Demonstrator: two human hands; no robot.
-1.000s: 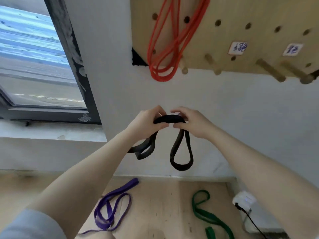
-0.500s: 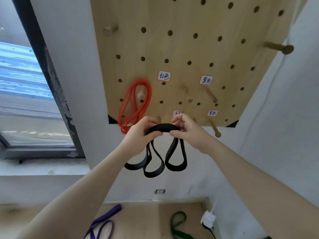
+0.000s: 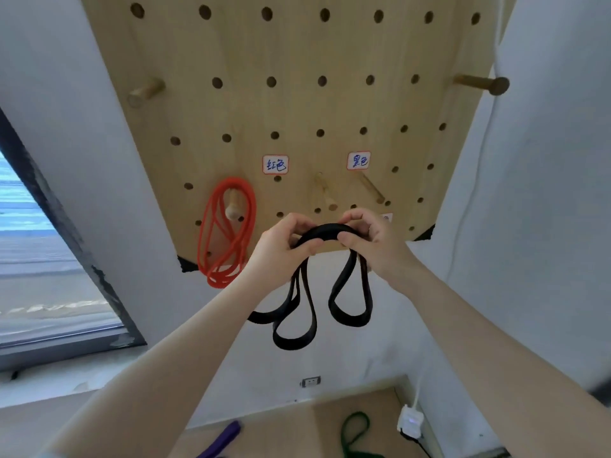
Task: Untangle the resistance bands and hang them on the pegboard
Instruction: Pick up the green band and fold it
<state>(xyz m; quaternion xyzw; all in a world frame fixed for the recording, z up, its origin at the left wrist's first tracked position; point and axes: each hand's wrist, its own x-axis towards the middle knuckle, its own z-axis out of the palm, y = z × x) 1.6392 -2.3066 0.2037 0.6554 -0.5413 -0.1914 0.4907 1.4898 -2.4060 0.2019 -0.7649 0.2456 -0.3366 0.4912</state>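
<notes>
A black resistance band (image 3: 325, 231) is folded into several loops that hang down between my hands. My left hand (image 3: 284, 246) pinches its top on the left and my right hand (image 3: 370, 239) pinches it on the right, just below the wooden pegboard (image 3: 297, 104). A red band (image 3: 228, 233) hangs on a peg at the board's lower left. Two bare pegs (image 3: 325, 193) (image 3: 372, 188) stick out just above my hands, under handwritten labels. A purple band (image 3: 224, 438) and a green band (image 3: 355, 434) lie on the floor below.
A dark-framed window (image 3: 49, 259) fills the left side. White walls meet in a corner at the right, with a cable running down to a white adapter (image 3: 410, 421). A wall socket (image 3: 310, 381) sits low on the wall. More pegs (image 3: 481, 83) (image 3: 145, 91) stick out higher up.
My view has tilted up from the floor to the pegboard. Both hands have raised the black band toward the board's lower pegs, and a third loop now hangs free.
</notes>
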